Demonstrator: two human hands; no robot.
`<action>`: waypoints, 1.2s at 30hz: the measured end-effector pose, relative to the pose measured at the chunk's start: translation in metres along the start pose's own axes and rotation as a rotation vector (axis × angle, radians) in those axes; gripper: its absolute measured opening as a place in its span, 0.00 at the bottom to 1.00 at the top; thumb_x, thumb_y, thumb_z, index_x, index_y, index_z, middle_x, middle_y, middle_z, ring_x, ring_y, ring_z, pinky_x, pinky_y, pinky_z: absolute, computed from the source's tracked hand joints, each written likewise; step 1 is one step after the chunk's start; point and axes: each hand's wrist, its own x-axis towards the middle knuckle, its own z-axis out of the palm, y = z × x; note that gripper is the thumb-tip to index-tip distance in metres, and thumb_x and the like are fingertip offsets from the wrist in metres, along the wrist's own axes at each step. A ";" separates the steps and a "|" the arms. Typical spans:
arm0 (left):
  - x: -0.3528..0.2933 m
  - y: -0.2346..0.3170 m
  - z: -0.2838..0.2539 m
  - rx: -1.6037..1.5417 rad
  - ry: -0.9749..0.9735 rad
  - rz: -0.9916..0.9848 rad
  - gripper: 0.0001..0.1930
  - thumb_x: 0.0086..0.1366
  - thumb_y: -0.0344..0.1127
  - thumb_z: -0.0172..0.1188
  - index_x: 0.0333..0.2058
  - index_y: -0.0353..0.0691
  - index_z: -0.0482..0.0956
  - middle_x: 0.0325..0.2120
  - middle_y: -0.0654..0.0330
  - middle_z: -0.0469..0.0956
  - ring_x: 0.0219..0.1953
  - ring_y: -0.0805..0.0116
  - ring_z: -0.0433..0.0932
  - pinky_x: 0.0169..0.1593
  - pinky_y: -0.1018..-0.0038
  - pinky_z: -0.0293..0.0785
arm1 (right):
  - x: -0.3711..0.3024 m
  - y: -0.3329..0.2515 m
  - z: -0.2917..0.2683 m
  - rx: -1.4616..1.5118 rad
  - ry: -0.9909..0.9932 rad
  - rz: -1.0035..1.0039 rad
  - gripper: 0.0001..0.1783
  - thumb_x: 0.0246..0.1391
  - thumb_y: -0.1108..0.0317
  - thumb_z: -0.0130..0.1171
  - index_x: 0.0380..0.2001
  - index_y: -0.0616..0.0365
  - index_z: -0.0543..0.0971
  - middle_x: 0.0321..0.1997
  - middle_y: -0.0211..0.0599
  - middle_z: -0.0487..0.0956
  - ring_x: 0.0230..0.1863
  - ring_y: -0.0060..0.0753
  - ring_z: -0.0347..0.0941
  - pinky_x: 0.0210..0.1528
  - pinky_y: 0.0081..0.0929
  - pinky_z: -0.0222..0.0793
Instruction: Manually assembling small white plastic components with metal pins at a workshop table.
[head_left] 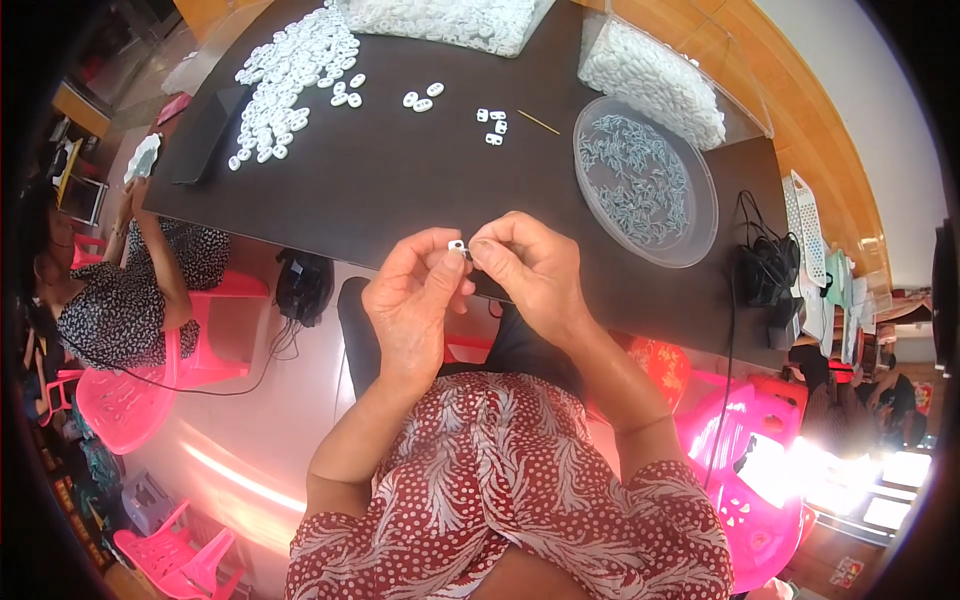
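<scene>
The left hand (412,300) pinches a small white piece (457,245) between thumb and forefinger, above the near edge of the bench (400,185). The right hand (530,262) meets it there, thumb and forefinger drawn close together; whether they grip anything (the tips hide it) I cannot tell. The pinch looks slight, so a sideways push from the right fingertips could flip the piece loose, and so near the edge it might drop to the lap or floor.

Farther out, four small white parts (497,128) lie beside a thin tan stick (538,121), which a sleeve or wrist could roll. The round clear tub (650,256) of blue-grey slivers (635,180) could spill if knocked. No brand, label or writing is legible on the parts or the tub.
</scene>
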 end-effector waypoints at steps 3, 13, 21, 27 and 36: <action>0.000 -0.003 -0.002 -0.011 -0.007 0.011 0.06 0.62 0.27 0.56 0.38 0.32 0.76 0.26 0.60 0.77 0.23 0.76 0.73 0.24 0.82 0.69 | 0.002 0.001 0.003 -0.005 -0.006 0.015 0.07 0.55 0.71 0.56 0.30 0.65 0.74 0.28 0.33 0.76 0.30 0.17 0.72 0.33 0.19 0.69; 0.008 -0.004 -0.010 -0.068 -0.034 0.030 0.06 0.62 0.26 0.56 0.37 0.31 0.75 0.26 0.59 0.77 0.23 0.75 0.73 0.25 0.80 0.70 | 0.013 0.005 0.007 -0.125 -0.033 -0.146 0.07 0.55 0.71 0.56 0.29 0.65 0.75 0.27 0.34 0.75 0.28 0.19 0.70 0.30 0.21 0.67; 0.023 0.001 -0.020 -0.134 0.064 0.009 0.05 0.62 0.25 0.56 0.36 0.31 0.75 0.25 0.56 0.77 0.22 0.72 0.74 0.23 0.78 0.70 | 0.088 0.008 -0.005 -0.549 0.109 -0.504 0.08 0.51 0.71 0.56 0.34 0.60 0.78 0.31 0.39 0.78 0.34 0.29 0.74 0.37 0.26 0.69; 0.023 0.007 -0.024 -0.165 0.086 0.022 0.06 0.61 0.27 0.57 0.36 0.32 0.74 0.25 0.56 0.77 0.21 0.71 0.75 0.23 0.77 0.71 | 0.172 0.025 0.014 -1.062 0.166 -0.700 0.05 0.46 0.71 0.60 0.29 0.57 0.79 0.28 0.42 0.73 0.33 0.44 0.68 0.34 0.39 0.66; 0.025 0.008 -0.036 -0.180 0.110 0.007 0.05 0.61 0.26 0.56 0.36 0.31 0.74 0.25 0.54 0.77 0.21 0.71 0.74 0.23 0.78 0.71 | 0.149 0.025 0.006 -1.211 -0.005 -0.747 0.03 0.42 0.73 0.61 0.24 0.58 0.78 0.26 0.40 0.72 0.33 0.43 0.67 0.32 0.38 0.66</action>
